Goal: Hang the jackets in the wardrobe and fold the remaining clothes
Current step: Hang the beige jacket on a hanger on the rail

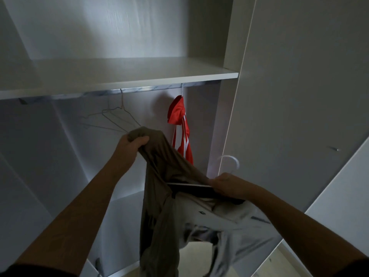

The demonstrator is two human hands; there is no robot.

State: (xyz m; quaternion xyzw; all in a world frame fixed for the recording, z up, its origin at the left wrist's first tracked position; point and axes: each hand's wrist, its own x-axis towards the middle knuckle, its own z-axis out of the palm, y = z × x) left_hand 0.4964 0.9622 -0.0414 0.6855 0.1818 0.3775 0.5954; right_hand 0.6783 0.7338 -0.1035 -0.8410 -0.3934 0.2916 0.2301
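The left hand point(129, 145), just left of the middle of the frame, is clenched round a bunched fold of an olive-brown jacket point(159, 196), thumb on top and fingers curled under the cloth, lifting that end high. The right hand point(225, 185), lower and right of centre, is closed on a hanger point(191, 188); its white hook curves up just above the knuckles and its dark bar runs leftward from the fist into the jacket. The jacket stretches between the two hands, and the rest of it drops straight down to the bottom edge of the frame. Pale grey cloth point(219, 218) sags below the right hand and the bar; whether it is part of the same jacket cannot be told. Behind the hands stands the open wardrobe: a rail point(139, 89) runs under a white shelf point(119, 74), with bare wire hangers point(111, 116) hanging on it just above the left hand and a red jacket point(182, 124) with white stripes hanging on it to the right of them, near the wardrobe's side wall
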